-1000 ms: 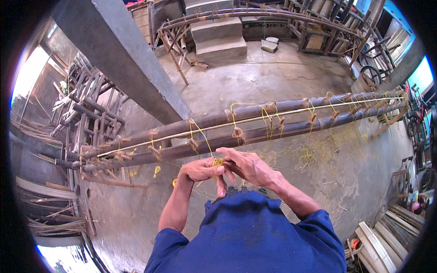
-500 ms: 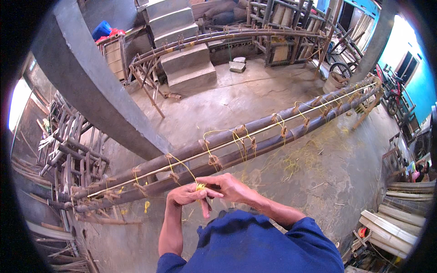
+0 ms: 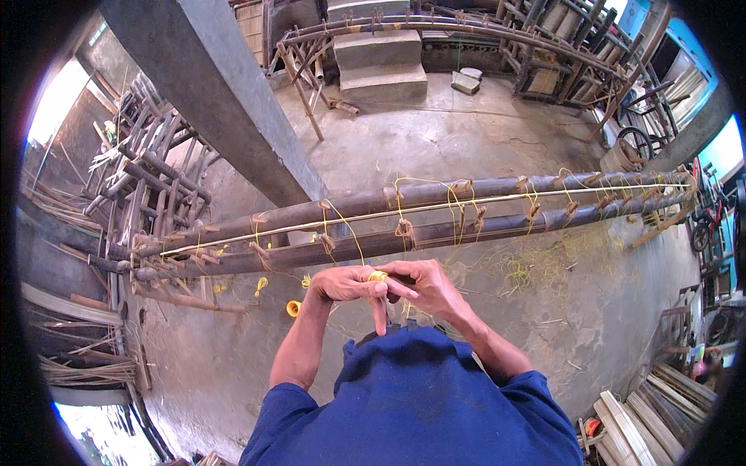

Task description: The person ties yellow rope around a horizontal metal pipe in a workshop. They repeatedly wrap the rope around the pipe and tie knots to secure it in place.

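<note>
My left hand (image 3: 348,283) is closed with a small coil of yellow cord (image 3: 378,276) wound about its fingers. Pressed against that coil from the other side, my right hand (image 3: 426,284) has its fingers bent round it. A strand runs up from the coil to a peg on a long frame of two dark poles, a far pole (image 3: 357,203) and a near pole (image 3: 353,247), in front of my hands. Wooden pegs stick out along both poles, several looped with yellow cord. A thin pale strip (image 3: 303,223) stretches lengthwise between them.
A yellow roll (image 3: 293,308) lies on the floor left of my forearm, and loose yellow strands (image 3: 536,264) are scattered at right. A concrete pillar (image 3: 225,101) rises behind the frame. Steps (image 3: 381,78) and another pole rack (image 3: 466,23) stand farther back. Pale slats (image 3: 629,427) lie at lower right.
The view has turned, so the pole frame lies more level in the picture. Both hands stay together at the coil, and the yellow roll on the floor has come into sight.
</note>
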Demonstrator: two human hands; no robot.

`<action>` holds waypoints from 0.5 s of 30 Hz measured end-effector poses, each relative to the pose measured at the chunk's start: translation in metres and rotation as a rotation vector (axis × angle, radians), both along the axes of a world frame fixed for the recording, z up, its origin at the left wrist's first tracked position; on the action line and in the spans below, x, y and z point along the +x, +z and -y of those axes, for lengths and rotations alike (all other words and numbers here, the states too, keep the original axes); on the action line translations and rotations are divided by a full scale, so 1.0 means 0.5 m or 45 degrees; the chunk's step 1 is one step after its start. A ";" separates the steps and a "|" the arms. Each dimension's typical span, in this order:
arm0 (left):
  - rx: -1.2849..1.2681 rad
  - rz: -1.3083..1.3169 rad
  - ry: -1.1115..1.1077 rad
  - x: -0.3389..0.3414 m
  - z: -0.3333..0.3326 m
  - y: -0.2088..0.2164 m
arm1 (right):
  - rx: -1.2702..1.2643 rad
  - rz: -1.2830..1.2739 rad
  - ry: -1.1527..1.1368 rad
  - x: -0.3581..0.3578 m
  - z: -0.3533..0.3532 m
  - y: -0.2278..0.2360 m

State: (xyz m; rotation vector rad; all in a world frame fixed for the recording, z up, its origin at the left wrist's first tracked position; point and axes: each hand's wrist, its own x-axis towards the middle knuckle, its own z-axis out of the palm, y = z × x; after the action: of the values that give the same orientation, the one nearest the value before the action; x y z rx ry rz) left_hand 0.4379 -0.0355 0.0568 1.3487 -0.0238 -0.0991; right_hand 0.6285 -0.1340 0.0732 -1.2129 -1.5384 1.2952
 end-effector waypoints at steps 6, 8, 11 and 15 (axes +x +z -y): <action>-0.051 -0.075 0.218 0.010 0.005 -0.014 | 0.191 0.156 -0.216 -0.004 -0.008 -0.036; -0.105 -0.132 0.384 0.012 0.007 -0.037 | 0.280 0.270 -0.298 0.004 -0.018 -0.044; -0.183 -0.162 1.027 0.026 0.010 -0.053 | 0.289 0.347 -0.415 0.024 -0.026 -0.042; 0.215 -0.032 1.232 0.043 0.002 -0.005 | 0.294 0.386 -0.429 0.034 -0.022 -0.042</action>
State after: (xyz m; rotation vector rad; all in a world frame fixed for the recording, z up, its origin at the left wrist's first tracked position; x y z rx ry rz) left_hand 0.4595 -0.0367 0.0541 1.3993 0.6639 0.7101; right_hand 0.6455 -0.1231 0.0520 -1.4867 -1.5557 0.7199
